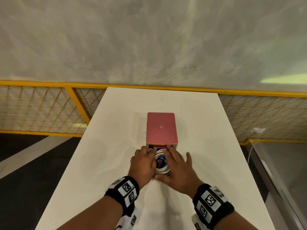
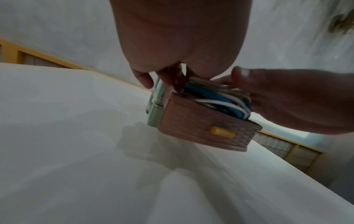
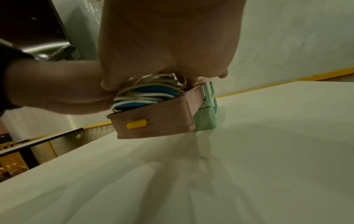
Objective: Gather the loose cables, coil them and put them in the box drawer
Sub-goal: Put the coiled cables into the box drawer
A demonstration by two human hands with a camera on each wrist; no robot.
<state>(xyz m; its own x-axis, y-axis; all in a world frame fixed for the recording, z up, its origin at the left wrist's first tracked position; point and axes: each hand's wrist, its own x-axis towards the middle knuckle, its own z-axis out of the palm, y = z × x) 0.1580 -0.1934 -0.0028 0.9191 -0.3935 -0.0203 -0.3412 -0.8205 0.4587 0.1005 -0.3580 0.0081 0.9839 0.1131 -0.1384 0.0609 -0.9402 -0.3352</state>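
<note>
A pink box (image 1: 160, 128) with a green frame (image 3: 207, 109) stands in the middle of the white table (image 1: 207, 123). Its pink drawer (image 2: 206, 130) is pulled out toward me, and the yellow handle (image 3: 136, 124) faces me. Coiled white and blue cables (image 1: 160, 155) lie heaped in the drawer and rise above its rim (image 2: 210, 97). My left hand (image 1: 144, 161) rests on the coil's left side and my right hand (image 1: 176, 166) on its right side. Both press down with fairly straight fingers whose tips reach the box opening. The drawer's inside under the hands is hidden.
A yellow railing with wire mesh (image 1: 41, 105) runs behind the table's far edge. At the right, a wall socket (image 1: 258, 130) has a white cord hanging from it. Bare tabletop lies on both sides of the box.
</note>
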